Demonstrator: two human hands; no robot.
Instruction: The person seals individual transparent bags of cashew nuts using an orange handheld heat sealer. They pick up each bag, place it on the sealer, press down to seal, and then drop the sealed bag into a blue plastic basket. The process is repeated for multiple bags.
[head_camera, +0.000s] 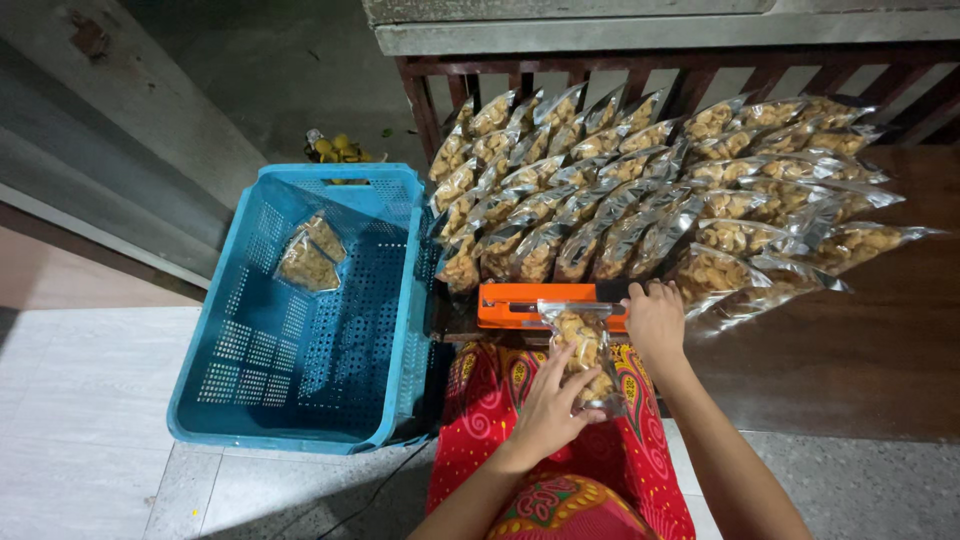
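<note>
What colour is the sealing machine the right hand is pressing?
Orange with a black end; the sealer shows best in the head view, under the right hand.

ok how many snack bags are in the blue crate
2: both bags lie together, overlapping, on the floor of the blue crate near its far end. The near part shows bare mesh, so none seem hidden.

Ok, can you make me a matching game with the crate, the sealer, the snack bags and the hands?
Things:
1. crate
2. sealer
3. rows of snack bags
4. left hand
5. right hand

Matches:
A. orange
B. lying on the dark wooden table
C. blue, with one bag inside
D. pressing on the sealer's top
E. holding a clear bag of snacks

Pairs: 1-C, 2-A, 3-B, 4-E, 5-D
</note>
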